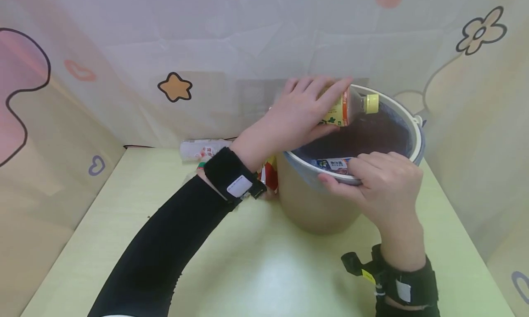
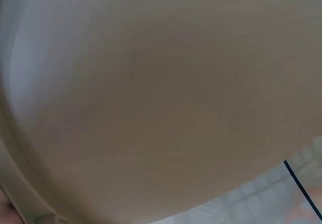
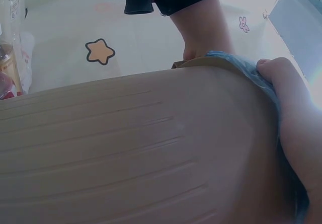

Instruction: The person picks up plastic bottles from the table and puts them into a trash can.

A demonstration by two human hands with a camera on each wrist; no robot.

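Note:
My left hand (image 1: 295, 108) grips a plastic bottle (image 1: 342, 112) with a yellow cap and a yellow-and-orange label. The bottle lies sideways over the mouth of a beige trash bin (image 1: 318, 211), its cap pointing right. My right hand (image 1: 382, 183) holds the near rim, thumb outside and the other fingers over the edge, partly hidden. A bluish trash bag (image 1: 303, 172) lines the bin and folds over the rim. Inside, by the near wall, shows a printed package (image 1: 332, 164). The left wrist view is filled mostly by the bin's wall (image 2: 151, 108).
A clear plastic bottle (image 1: 202, 149) lies at the back left of the pale table (image 1: 264, 262). A red-and-yellow packet (image 1: 270, 173) is beside the bin, partly behind my left wrist. A patterned curtain (image 1: 206, 46) hangs close behind the bin.

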